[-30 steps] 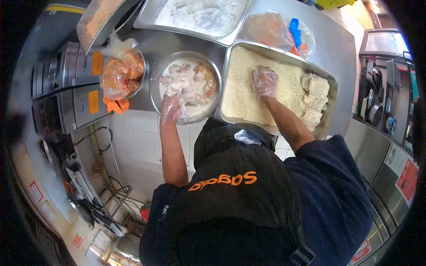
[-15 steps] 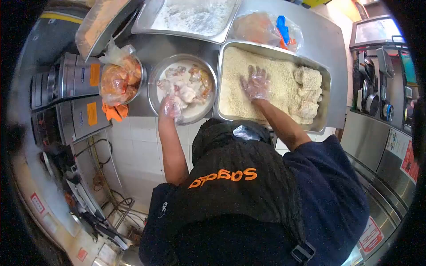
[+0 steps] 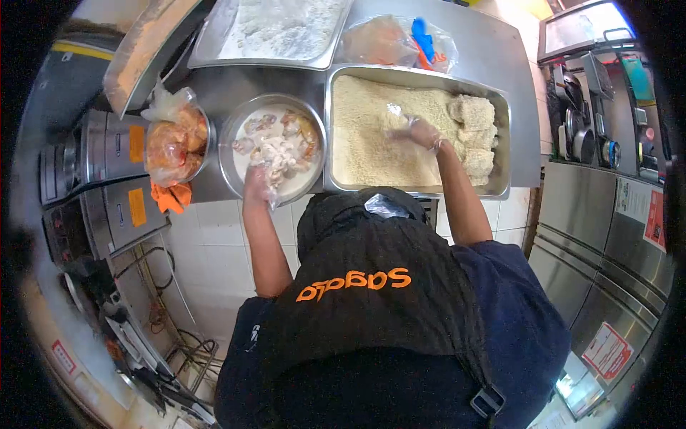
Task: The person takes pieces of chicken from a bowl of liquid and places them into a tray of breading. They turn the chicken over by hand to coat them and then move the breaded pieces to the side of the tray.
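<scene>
Inspection runs left to right along the steel counter. Farthest left I note a round metal bowl lined with a clear plastic bag of orange marinated pieces [image 3: 174, 141] — no hand is near it. Next stands the round steel bowl of pale batter [image 3: 232, 168] with raw chicken pieces [image 3: 275, 146] lying in it. My left hand [image 3: 257, 182], in a thin clear plastic glove, sits at the near rim of that bowl, fingers curled toward the meat; whether they have closed on a piece I cannot tell, as the glove and batter hide the tips. The chicken lies directly ahead of that hand, just beyond the fingers.

Further right is the rectangular steel tray of beige breadcrumbs [image 3: 371, 139], long axis running across the counter. My right hand [image 3: 418, 132], also gloved, rests flat in the crumbs near the middle, fingers loosely spread and gripping nothing that I can see. Stacked breaded cutlets [image 3: 473, 132] lie just beside it, toward the tray's right end — nearer this hand than the other.
</scene>
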Motion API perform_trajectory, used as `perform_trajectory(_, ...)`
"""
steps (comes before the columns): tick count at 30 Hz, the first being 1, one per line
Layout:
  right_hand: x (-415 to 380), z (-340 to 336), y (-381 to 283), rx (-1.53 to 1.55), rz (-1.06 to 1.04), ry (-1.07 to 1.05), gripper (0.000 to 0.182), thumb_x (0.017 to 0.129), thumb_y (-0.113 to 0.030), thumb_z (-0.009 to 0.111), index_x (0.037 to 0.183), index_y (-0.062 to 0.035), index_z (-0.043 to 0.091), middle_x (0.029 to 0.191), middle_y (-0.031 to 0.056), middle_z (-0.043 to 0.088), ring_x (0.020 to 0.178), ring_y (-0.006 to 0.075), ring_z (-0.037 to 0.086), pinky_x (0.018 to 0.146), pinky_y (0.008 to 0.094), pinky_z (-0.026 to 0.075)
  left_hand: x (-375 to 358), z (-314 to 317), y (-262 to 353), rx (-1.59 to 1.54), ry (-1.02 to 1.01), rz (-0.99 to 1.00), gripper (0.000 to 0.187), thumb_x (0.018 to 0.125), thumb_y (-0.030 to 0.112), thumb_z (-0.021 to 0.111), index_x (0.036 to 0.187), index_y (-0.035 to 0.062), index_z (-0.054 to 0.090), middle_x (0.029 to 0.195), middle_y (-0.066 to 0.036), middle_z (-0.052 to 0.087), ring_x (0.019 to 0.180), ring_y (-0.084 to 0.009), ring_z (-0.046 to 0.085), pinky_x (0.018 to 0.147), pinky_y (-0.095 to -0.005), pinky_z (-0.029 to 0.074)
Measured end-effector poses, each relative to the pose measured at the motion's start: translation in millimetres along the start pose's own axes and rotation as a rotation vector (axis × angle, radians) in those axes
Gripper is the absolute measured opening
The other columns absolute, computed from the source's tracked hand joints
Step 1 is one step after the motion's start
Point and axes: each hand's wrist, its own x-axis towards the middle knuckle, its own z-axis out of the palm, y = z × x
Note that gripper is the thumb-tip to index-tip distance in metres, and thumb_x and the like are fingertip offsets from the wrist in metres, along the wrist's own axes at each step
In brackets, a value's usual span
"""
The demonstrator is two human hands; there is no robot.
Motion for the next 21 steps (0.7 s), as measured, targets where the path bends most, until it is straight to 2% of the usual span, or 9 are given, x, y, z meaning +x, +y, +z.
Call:
perform_trajectory(3,3.0,-14.9,-5.3,-0.166,-0.090,0.183,0.065,0.067,-0.037,0.074,0.113,0.0036,0.054,0.096,0.0196,0.063,0.087,0.0266,0.060,0.080,0.0352,0.046,-11.2,21.3,19.1,0.270,0.067,0.084,0.041,0.087,0.025,0.050,0.116,-0.0039,0.050,0.102,-0.011,0.061,0.090,-0.0206,0.062,0.074,-0.0334,0.052)
perform_trajectory(5,-0.5,-21.6,-9.8,-0.265,-0.105,0.194,0.051,0.069,-0.035,0.071,0.109,-0.0048,0.059,0.094,0.0193,0.063,0.087,0.0277,0.061,0.079,0.0373,0.047,-10.9,26.8,27.8,0.398,0.173,-0.070,0.042,0.088,0.027,0.050,0.118,-0.0027,0.049,0.103,-0.011,0.060,0.090,-0.0203,0.061,0.075,-0.0332,0.053)
perform_trajectory(8,-14.0,-8.2,6.3,-0.475,-0.266,0.306,0.033,0.075,-0.028,0.064,0.098,-0.0042,0.063,0.095,0.0201,0.063,0.093,0.0312,0.060,0.082,0.0382,0.046,13.9,-3.6,15.1,0.337,0.106,-0.040,0.039,0.087,0.020,0.053,0.119,-0.0017,0.049,0.106,-0.012,0.059,0.091,-0.0198,0.061,0.075,-0.0323,0.053)
perform_trajectory(11,-6.1,20.0,84.6,-0.780,0.032,0.189,0.028,0.081,-0.032,0.057,0.100,-0.0121,0.066,0.096,0.0176,0.063,0.092,0.0279,0.061,0.081,0.0371,0.046,-22.7,29.2,33.4,0.126,-0.013,-0.029,0.036,0.085,0.011,0.057,0.118,-0.0010,0.050,0.108,-0.012,0.058,0.091,-0.0193,0.061,0.075,-0.0313,0.053)
perform_trajectory(12,-17.5,19.0,73.9,-0.784,0.031,0.182,0.028,0.081,-0.032,0.057,0.100,-0.0121,0.066,0.096,0.0176,0.063,0.092,0.0279,0.061,0.081,0.0371,0.046,-30.8,35.0,38.9,0.121,-0.008,-0.032,0.036,0.085,0.011,0.057,0.118,-0.0010,0.050,0.108,-0.012,0.058,0.091,-0.0193,0.061,0.075,-0.0313,0.053)
perform_trajectory(14,-44.4,13.2,34.5,-0.614,0.373,-0.284,0.057,0.081,-0.056,0.052,0.120,-0.0140,0.054,0.125,0.0199,0.049,0.108,0.0365,0.052,0.092,0.0396,0.042,-42.5,39.6,46.7,0.063,-0.141,-0.031,0.034,0.083,0.006,0.059,0.116,-0.0014,0.052,0.108,-0.011,0.058,0.091,-0.0185,0.061,0.076,-0.0301,0.053)
perform_trajectory(15,-36.6,18.2,44.5,-0.615,0.372,-0.288,0.057,0.081,-0.056,0.052,0.120,-0.0140,0.054,0.125,0.0199,0.049,0.108,0.0365,0.052,0.092,0.0396,0.042,-44.6,36.1,47.2,0.063,-0.137,-0.032,0.034,0.083,0.006,0.059,0.116,-0.0014,0.052,0.108,-0.011,0.058,0.091,-0.0185,0.061,0.076,-0.0301,0.053)
perform_trajectory(17,-12.1,33.1,77.8,-0.235,0.092,-0.456,0.068,0.081,-0.060,0.048,0.133,-0.0177,0.041,0.142,0.0189,0.027,0.123,0.0372,0.038,0.101,0.0455,0.033,-46.7,30.6,49.1,0.267,-0.058,0.040,0.034,0.083,0.006,0.059,0.115,-0.0009,0.053,0.106,-0.010,0.059,0.091,-0.0179,0.061,0.076,-0.0286,0.052)
perform_trajectory(21,9.3,72.7,52.4,0.141,-0.120,-0.418,0.074,0.080,-0.064,0.045,0.140,-0.0231,0.027,0.147,0.0188,0.010,0.132,0.0371,0.021,0.105,0.0536,0.022,-47.5,41.7,54.5,0.284,-0.024,0.028,0.034,0.081,0.003,0.059,0.114,-0.0020,0.054,0.104,-0.009,0.061,0.089,-0.0167,0.061,0.074,-0.0273,0.051)
